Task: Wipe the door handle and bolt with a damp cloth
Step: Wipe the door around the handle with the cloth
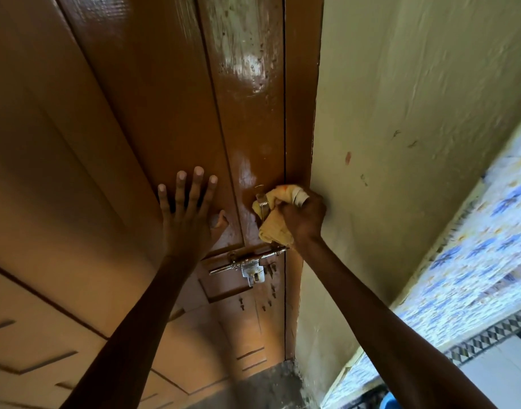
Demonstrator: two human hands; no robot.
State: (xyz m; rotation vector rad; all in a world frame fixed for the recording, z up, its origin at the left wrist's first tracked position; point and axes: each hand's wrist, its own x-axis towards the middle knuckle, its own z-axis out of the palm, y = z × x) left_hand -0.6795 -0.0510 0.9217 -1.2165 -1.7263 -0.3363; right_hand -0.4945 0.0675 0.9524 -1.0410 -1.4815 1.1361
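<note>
The crumpled yellow cloth (272, 222) I grip is bunched against the small shiny metal door handle (262, 203), which stands upright on the glossy brown wooden door (170, 93); folds of cloth show on both sides of it. Just below, the silver metal sliding bolt (247, 262) lies nearly level across the door, its hasp hanging down.

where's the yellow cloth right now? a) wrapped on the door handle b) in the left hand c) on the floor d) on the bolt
a: the right hand presses the yellow cloth around the door handle, above the bolt; the left hand lies flat on the door.
</note>
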